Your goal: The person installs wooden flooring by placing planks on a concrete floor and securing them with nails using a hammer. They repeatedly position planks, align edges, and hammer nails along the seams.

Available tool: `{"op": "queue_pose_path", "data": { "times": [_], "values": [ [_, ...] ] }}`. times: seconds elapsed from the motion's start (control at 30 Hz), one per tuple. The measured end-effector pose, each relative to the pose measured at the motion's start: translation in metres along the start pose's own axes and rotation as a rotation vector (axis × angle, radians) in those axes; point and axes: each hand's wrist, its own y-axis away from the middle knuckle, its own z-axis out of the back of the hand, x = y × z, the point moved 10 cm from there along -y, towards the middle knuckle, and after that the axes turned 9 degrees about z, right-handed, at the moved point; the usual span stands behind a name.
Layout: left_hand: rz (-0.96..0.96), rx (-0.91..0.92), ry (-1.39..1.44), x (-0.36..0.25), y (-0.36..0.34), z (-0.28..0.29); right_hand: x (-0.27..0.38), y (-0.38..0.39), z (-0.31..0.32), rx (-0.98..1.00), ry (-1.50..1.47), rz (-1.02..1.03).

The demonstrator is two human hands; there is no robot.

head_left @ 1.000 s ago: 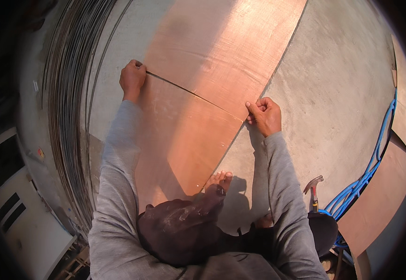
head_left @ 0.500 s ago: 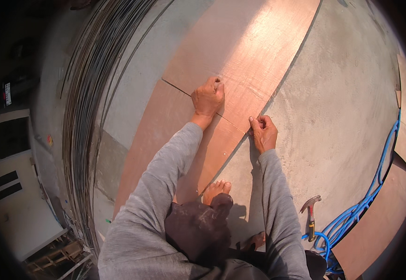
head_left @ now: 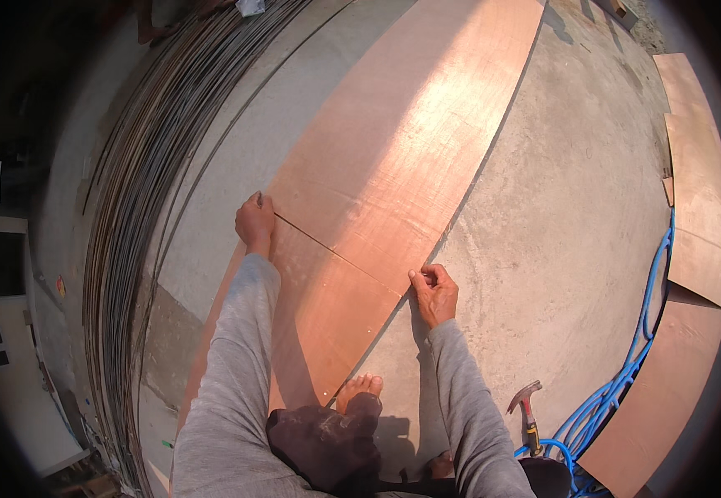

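Observation:
Two reddish plywood pieces lie on the concrete, a long far sheet [head_left: 369, 191] and a nearer one [head_left: 327, 303], with a dark, narrow seam running between them. At the seam's left end is my left hand [head_left: 255, 224], closed, a small dark thing showing at its fingertips. My right hand [head_left: 436, 297] pinches thumb against finger at the right edge, by the seam's other end. Whatever it holds, if anything, is too small to make out. Small pale dots, perhaps nail heads, mark the near piece close to my bare foot [head_left: 359, 392].
A claw hammer [head_left: 529, 422] lies on the concrete at my lower right, beside coiled blue hose [head_left: 605, 407]. More plywood sheets [head_left: 667, 398] run along the right. A long bundle of thin metal rods [head_left: 124, 241] lies on the left. At the far left, another person's foot [head_left: 155, 33] shows.
My left hand has moved left along the seam, from mid-board to the left edge. My right hand stays by the right edge. The whole view has shifted.

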Motion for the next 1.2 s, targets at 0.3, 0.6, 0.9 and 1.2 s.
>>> {"op": "queue_pose_path", "data": {
  "times": [0.3, 0.6, 0.9, 1.2],
  "values": [
    [0.012, -0.087, 0.018, -0.004, 0.009, 0.01, 0.068, -0.041, 0.212, -1.016, -0.403, 0.06],
    [0.049, 0.067, 0.324, 0.029, -0.016, -0.007, 0.105, -0.069, 0.048, -0.353, -0.175, 0.291],
    [0.184, 0.219, 0.595, 0.056, -0.035, -0.028, 0.052, -0.032, -0.034, -0.071, 0.058, 0.221],
    [0.125, 0.113, 0.305, 0.033, -0.027, -0.012, 0.057, -0.026, -0.037, -0.115, -0.09, 0.287]
  ]
}}
